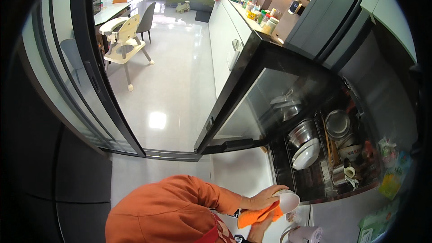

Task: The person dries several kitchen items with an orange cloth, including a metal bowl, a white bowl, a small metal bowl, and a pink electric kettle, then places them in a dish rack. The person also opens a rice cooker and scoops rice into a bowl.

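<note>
Low in the view, a white bowl (289, 201) is tilted on its side between my two hands. An orange cloth (256, 216) is bunched against it. My left hand (263, 199), at the end of an orange sleeve, curls over the bowl's upper side with its fingers at the rim. Just below, my right hand (261, 230) grips the cloth from underneath; its fingers are partly hidden by the cloth. A dark band shows at the right wrist.
The open glass-doored dish cabinet (321, 168) on the right holds a metal basin (302, 132), a white bowl (306, 154) and utensils. Its door (238, 103) juts out ahead. Below stands a pinkish jug (305, 234). A sliding door (96, 81) and cream high chair (126, 51) are left.
</note>
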Demonstrator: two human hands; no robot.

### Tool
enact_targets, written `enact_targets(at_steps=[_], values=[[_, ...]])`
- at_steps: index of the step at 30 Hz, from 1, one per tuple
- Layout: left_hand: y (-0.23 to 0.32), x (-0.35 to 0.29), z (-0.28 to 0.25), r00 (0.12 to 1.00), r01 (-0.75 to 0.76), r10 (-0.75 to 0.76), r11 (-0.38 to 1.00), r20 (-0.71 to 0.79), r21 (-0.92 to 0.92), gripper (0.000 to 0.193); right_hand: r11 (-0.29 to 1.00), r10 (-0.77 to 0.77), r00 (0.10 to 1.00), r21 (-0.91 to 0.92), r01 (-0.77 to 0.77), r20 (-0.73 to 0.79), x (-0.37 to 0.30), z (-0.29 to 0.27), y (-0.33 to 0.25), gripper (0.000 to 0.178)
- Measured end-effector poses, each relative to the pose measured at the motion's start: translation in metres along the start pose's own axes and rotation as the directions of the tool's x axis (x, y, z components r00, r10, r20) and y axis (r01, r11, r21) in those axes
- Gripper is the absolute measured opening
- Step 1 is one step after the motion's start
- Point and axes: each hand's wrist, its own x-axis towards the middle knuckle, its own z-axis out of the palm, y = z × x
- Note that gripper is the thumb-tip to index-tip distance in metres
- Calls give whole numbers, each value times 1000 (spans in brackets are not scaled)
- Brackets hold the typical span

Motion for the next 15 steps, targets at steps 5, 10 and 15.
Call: enact_targets(at_steps=[5, 10, 15], values=[[-4, 17, -21, 886, -52, 7, 995, 463, 85, 47, 507, -311, 923, -782, 362, 226, 7, -10, -85, 43], [-2, 9, 2, 875, -3, -162, 940, 456, 340, 41, -117, -172, 892, -908, 402, 417, 3, 6, -130, 26], [-9, 1, 4, 936, 80, -211, 907, 281, 414, 38, 36, -574, 786, -952, 304, 229, 5, 9, -77, 33]])
